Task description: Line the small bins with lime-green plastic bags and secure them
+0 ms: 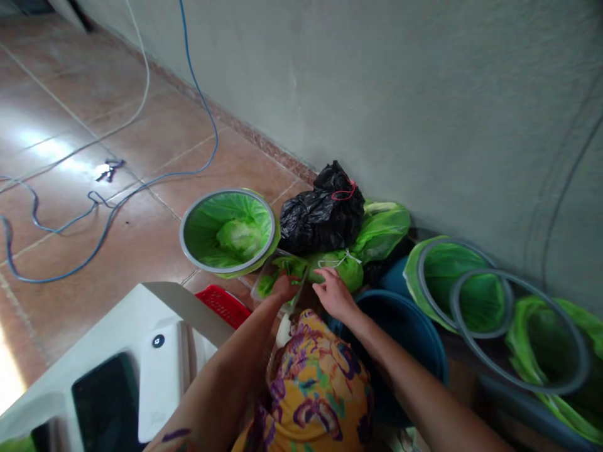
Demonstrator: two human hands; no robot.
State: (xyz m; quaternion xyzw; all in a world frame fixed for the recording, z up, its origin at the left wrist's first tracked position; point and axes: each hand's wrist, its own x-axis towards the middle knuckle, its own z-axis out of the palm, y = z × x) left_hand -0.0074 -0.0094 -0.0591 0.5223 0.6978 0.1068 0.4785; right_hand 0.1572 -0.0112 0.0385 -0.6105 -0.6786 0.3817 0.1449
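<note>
Bin (183, 232) with green liner (200, 220) sits left of the clear container (303, 282), where the left hand (285, 287) dips among green pieces (265, 286), its grip too blurred for me to tell; right hand (333, 294), loosely spread, hangs right of the container, forearm (405, 367) part-blocking a blue tub (409, 314)

Near, the orange-yellow cloth garment (325, 398) carries a purple and green pattern; the transparent plastic box (302, 289) beyond it shows bright green contents (265, 286). Left, the round grey-rimmed bin (183, 232) has a green plastic liner (200, 235); right, the round plastic tub (400, 329) is dark blue.
</note>
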